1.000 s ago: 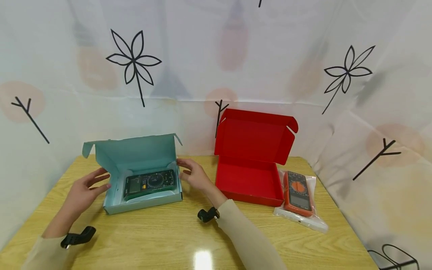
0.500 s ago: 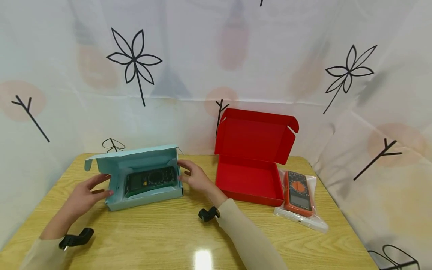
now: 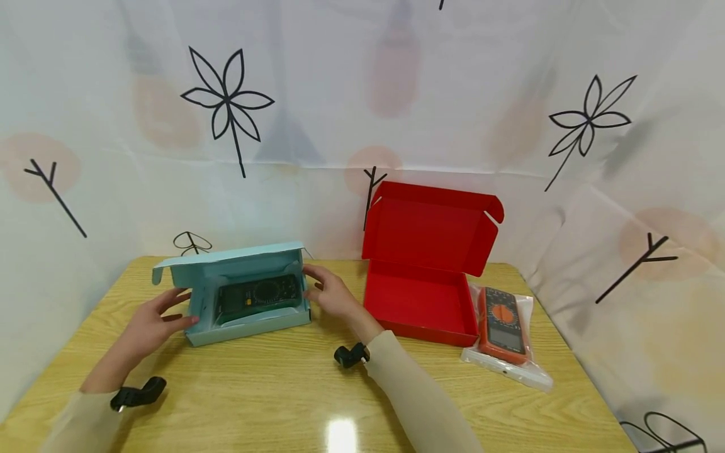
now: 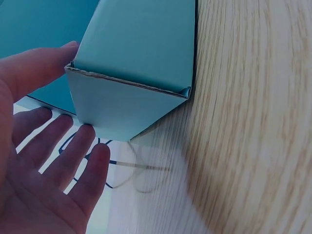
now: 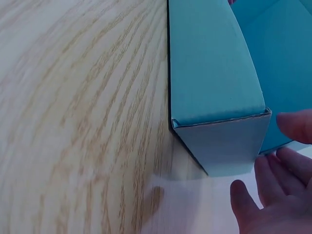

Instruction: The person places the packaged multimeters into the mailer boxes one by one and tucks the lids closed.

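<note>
A teal cardboard box (image 3: pixel 247 331) lies on the table at the left, its lid (image 3: pixel 243 255) tilted partway forward. Inside is a dark green multimeter (image 3: pixel 257 297) in clear plastic. My left hand (image 3: pixel 146 330) is at the box's left end; in the left wrist view its thumb (image 4: pixel 41 66) reaches the rim and its fingers extend beside the end wall. At the other end is my right hand (image 3: pixel 335 299). The right wrist view has its thumb (image 5: pixel 297 126) over the box opening and relaxed fingers near the lid's hinge side; exact contact is unclear.
A red box (image 3: pixel 419 296) stands with its lid up, right of the teal one. Beside it lies an orange multimeter (image 3: pixel 503 324) in a clear plastic bag (image 3: pixel 515 372). A patterned cloth (image 3: pixel 317 113) hangs behind the wooden table (image 3: pixel 260 396).
The teal box's lid has come down and forward from its more upright position. The box has shifted slightly right and back, and my left hand has moved right along with it.
</note>
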Demonstrator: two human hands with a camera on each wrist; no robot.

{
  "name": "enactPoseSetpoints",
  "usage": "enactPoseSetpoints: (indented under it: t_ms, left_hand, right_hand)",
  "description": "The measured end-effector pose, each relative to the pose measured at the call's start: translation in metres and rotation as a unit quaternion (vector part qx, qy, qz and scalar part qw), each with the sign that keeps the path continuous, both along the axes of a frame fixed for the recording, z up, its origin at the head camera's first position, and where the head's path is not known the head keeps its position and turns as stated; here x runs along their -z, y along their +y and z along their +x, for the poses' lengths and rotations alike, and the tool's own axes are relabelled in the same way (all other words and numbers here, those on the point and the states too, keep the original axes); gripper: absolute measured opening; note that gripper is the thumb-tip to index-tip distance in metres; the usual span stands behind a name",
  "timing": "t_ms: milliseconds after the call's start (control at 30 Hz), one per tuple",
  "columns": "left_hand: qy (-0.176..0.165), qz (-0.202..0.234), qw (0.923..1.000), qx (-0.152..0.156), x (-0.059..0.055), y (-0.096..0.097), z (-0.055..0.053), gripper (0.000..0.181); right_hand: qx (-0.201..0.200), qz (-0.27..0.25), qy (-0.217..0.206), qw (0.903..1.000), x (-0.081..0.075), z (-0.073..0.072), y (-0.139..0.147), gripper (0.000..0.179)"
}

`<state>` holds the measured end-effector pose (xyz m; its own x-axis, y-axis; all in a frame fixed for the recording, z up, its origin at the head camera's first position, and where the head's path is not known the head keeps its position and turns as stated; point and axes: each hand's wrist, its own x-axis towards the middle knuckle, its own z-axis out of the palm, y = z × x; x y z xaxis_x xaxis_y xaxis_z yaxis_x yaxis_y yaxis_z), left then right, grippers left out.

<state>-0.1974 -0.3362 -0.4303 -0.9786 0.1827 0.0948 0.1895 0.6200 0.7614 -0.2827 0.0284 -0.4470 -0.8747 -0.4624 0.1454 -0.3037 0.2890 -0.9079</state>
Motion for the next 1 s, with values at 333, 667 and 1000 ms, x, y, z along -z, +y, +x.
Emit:
enactPoseSetpoints:
  t_ms: [333,667,1000]
  left_hand:
    - [-0.001,0.010,0.9998,-0.015,-0.001,-0.001,0.002,0.077]
    - [0.091,0.077,0.9911,-0.059,-0.018,-0.010,0.011,0.061]
    - [0.201,0.164,0.9642,-0.052,-0.048,-0.004,0.021,0.055]
  right_hand:
    - [0.012,-0.033,-0.008,0.9994,-0.009,0.002,0.004,0.055]
    - [-0.009,-0.146,0.005,0.9892,-0.054,0.016,0.021,0.046]
    - [-0.033,-0.164,0.016,0.9858,-0.093,0.038,0.025,0.041]
